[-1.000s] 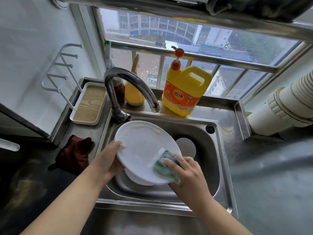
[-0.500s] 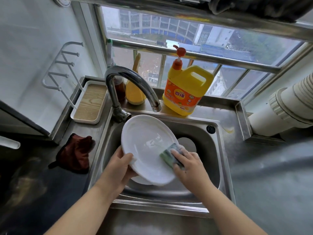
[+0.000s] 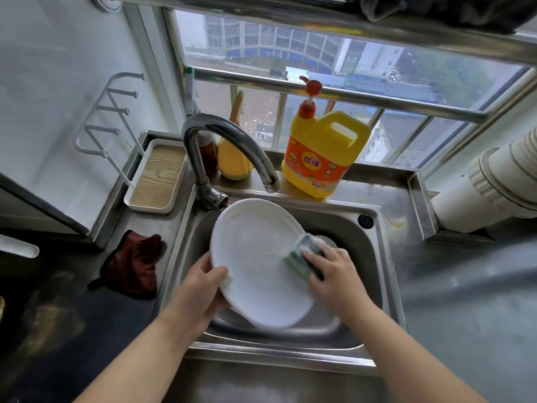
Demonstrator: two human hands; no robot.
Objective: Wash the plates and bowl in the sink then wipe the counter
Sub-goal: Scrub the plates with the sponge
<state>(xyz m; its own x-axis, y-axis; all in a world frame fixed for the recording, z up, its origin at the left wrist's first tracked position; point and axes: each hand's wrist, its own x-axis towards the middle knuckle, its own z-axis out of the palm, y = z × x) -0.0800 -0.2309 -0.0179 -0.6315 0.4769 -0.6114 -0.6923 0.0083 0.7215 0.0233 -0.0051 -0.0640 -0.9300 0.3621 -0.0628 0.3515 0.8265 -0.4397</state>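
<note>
A white plate [image 3: 255, 257] is held tilted over the steel sink [image 3: 374, 257]. My left hand [image 3: 200, 289] grips the plate's lower left rim, thumb on its face. My right hand [image 3: 334, 274] presses a soapy green sponge [image 3: 299, 254] against the plate's right edge. Another white dish [image 3: 327, 241] lies in the sink behind the sponge, mostly hidden. The plate's face looks filmed with suds.
The curved tap [image 3: 229, 146] arches over the plate's top. A yellow detergent jug [image 3: 322, 152] and two bottles stand on the back ledge. A dark red cloth [image 3: 133, 266] lies on the counter left of the sink, a white tray [image 3: 157, 175] behind it. A white duct [image 3: 494, 181] sits at right.
The plate has been turned and tilted more to the right. The sponge has slid from the plate's lower middle up to its right edge. My left hand has shifted lower on the rim.
</note>
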